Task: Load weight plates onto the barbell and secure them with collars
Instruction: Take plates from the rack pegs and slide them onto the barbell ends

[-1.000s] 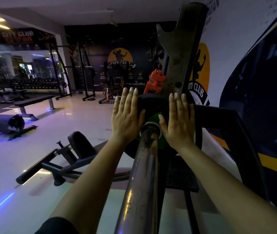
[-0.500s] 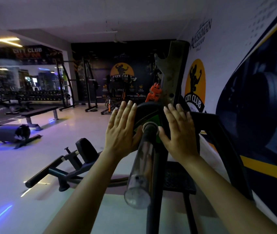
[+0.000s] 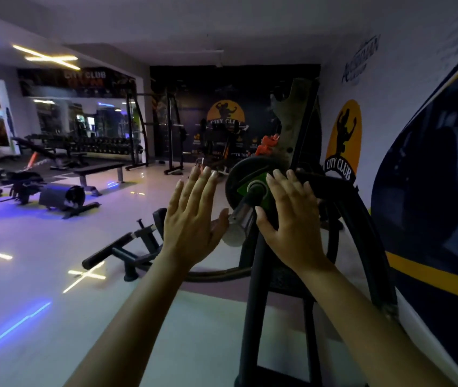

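A person's two bare hands hover flat and spread on either side of a bar (image 3: 243, 216) in a dim gym, grasping nothing. The left hand (image 3: 191, 219) hangs clear in the air to the left of the bar's end, fingers splayed and apart from any metal; the right hand (image 3: 292, 216) lies just beside the sleeve on its right, fingertips at or near the face of a black plate (image 3: 239, 174) (whether they press on it cannot be told in this light). The plate sits on the sleeve against the rack (image 3: 295, 129), its green hub (image 3: 243, 188) ringing the bar. The bar's long axis runs away from the wearer, up and slightly right, its blunt end pointing back toward the camera between the two wrists; anything more must slide on from that near end, along that line. The right hand is judged the nearer to plate and sleeve. No collar appears on the bare sleeve, so that step looks undone; orange clips (image 3: 268, 143) hang beyond the plate, by the upright, and may be collars, though they are too small and blurred to say. The far length of the bar is hidden behind the plate and rack, and a large dark hoop (image 3: 362, 219) at right is hard to identify.
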Demonstrator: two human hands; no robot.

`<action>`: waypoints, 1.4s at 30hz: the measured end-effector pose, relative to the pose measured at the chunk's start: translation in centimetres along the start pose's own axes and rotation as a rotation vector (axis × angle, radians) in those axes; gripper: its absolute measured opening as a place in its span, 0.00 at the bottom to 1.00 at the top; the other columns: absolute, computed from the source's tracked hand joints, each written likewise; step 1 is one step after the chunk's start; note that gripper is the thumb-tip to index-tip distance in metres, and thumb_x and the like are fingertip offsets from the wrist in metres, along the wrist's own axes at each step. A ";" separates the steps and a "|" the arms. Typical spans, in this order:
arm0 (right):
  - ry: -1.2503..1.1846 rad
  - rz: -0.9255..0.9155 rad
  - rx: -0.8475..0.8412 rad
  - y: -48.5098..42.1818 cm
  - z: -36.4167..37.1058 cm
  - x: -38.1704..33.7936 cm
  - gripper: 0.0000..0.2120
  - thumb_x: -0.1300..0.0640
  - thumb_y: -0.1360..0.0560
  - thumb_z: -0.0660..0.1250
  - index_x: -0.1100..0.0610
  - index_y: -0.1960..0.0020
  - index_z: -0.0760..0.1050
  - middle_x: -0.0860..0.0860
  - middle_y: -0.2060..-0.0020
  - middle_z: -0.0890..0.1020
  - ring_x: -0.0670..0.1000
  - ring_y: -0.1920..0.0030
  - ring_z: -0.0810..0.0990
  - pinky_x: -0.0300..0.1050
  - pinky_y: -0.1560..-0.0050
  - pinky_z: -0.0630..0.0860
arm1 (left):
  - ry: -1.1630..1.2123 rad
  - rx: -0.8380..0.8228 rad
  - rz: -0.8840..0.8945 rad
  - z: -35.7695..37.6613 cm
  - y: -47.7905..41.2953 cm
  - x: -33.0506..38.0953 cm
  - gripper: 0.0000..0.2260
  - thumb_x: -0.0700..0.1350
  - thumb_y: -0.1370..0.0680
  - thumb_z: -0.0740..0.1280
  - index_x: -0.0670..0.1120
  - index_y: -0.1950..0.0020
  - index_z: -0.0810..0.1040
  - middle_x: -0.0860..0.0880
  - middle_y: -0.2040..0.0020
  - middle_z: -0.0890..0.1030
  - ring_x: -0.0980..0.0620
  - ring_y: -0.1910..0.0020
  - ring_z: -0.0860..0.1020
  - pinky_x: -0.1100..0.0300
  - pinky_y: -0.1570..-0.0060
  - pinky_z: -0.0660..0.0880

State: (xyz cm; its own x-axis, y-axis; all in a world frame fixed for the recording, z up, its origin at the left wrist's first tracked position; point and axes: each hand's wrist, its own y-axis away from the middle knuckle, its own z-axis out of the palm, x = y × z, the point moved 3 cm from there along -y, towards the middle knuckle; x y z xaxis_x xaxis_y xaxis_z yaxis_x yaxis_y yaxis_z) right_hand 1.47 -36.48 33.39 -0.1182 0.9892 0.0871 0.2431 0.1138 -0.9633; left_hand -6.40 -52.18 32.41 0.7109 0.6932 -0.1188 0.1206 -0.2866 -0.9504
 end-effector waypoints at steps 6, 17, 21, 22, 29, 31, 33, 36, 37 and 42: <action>-0.088 -0.019 -0.103 5.4 -4.0 -4.5 0.26 0.55 0.28 0.64 0.60 0.32 0.62 0.59 0.34 0.71 0.56 0.30 0.60 0.52 0.29 0.51 | -0.009 -0.096 -0.103 -6.9 6.7 3.1 0.25 0.52 0.22 0.55 0.39 0.30 0.60 0.39 0.30 0.65 0.45 0.28 0.58 0.49 0.29 0.53; -0.242 0.026 -0.404 16.4 -5.2 -13.5 0.25 0.54 0.27 0.61 0.59 0.32 0.62 0.59 0.35 0.73 0.56 0.31 0.62 0.54 0.30 0.54 | -0.080 -0.380 -0.305 -15.2 20.9 3.8 0.24 0.52 0.21 0.55 0.39 0.31 0.64 0.39 0.31 0.68 0.45 0.28 0.59 0.49 0.30 0.56; -0.298 0.053 -0.541 20.2 -3.4 -17.6 0.23 0.54 0.27 0.59 0.60 0.33 0.65 0.59 0.36 0.74 0.56 0.32 0.65 0.53 0.30 0.54 | -0.081 -0.492 -0.389 -17.1 26.1 2.2 0.24 0.54 0.20 0.51 0.40 0.30 0.62 0.39 0.31 0.68 0.45 0.28 0.60 0.51 0.30 0.54; -0.312 0.069 -0.586 21.1 -2.8 -18.8 0.23 0.54 0.26 0.58 0.60 0.33 0.65 0.59 0.36 0.74 0.57 0.32 0.66 0.54 0.30 0.55 | -0.083 -0.521 -0.406 -17.6 27.5 1.6 0.24 0.54 0.21 0.51 0.41 0.30 0.62 0.40 0.31 0.69 0.45 0.29 0.60 0.51 0.30 0.54; -0.382 0.125 -0.876 26.5 3.2 -27.1 0.23 0.51 0.25 0.56 0.59 0.32 0.66 0.57 0.34 0.72 0.57 0.31 0.65 0.54 0.29 0.53 | -0.098 -0.704 -0.554 -19.9 36.0 -4.9 0.24 0.51 0.23 0.56 0.41 0.31 0.63 0.41 0.32 0.71 0.44 0.30 0.65 0.53 0.32 0.56; -0.387 0.135 -0.954 27.5 5.0 -29.3 0.24 0.49 0.24 0.55 0.59 0.31 0.65 0.56 0.33 0.71 0.56 0.30 0.64 0.52 0.29 0.50 | -0.097 -0.748 -0.582 -20.3 37.5 -7.2 0.24 0.51 0.23 0.56 0.41 0.31 0.64 0.41 0.33 0.71 0.44 0.31 0.65 0.53 0.33 0.56; -0.390 0.151 -1.000 28.2 6.7 -31.4 0.24 0.49 0.24 0.55 0.59 0.31 0.65 0.56 0.33 0.71 0.56 0.30 0.64 0.50 0.28 0.49 | -0.097 -0.789 -0.596 -20.5 38.8 -9.5 0.24 0.51 0.23 0.56 0.40 0.31 0.65 0.41 0.33 0.71 0.44 0.31 0.66 0.53 0.32 0.56; -0.394 0.167 -1.062 28.7 9.5 -34.1 0.25 0.48 0.24 0.54 0.59 0.31 0.65 0.56 0.32 0.70 0.56 0.30 0.64 0.51 0.29 0.50 | -0.095 -0.855 -0.621 -20.2 40.4 -12.8 0.24 0.51 0.23 0.55 0.40 0.31 0.65 0.41 0.33 0.71 0.43 0.31 0.66 0.53 0.32 0.54; -0.391 0.165 -1.078 28.8 10.6 -34.8 0.25 0.48 0.24 0.54 0.59 0.31 0.65 0.56 0.32 0.70 0.56 0.30 0.64 0.51 0.29 0.50 | -0.094 -0.875 -0.636 -19.9 40.8 -13.8 0.24 0.51 0.23 0.55 0.40 0.31 0.65 0.40 0.33 0.71 0.43 0.31 0.66 0.54 0.32 0.54; -0.395 0.136 -1.138 28.2 17.8 -37.4 0.26 0.48 0.24 0.53 0.59 0.30 0.64 0.56 0.32 0.70 0.56 0.30 0.64 0.46 0.30 0.44 | -0.111 -0.952 -0.702 -17.1 42.6 -19.5 0.25 0.52 0.23 0.54 0.40 0.30 0.64 0.41 0.32 0.70 0.43 0.30 0.65 0.53 0.31 0.53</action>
State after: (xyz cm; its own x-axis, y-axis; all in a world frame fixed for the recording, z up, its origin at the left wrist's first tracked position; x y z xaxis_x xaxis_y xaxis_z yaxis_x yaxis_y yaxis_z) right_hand -4.37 -71.95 -1.57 -0.2632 0.9254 -0.2727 0.9602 0.2238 -0.1673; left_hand -3.23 -89.25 -0.85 0.2257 0.9349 0.2740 0.9598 -0.1652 -0.2270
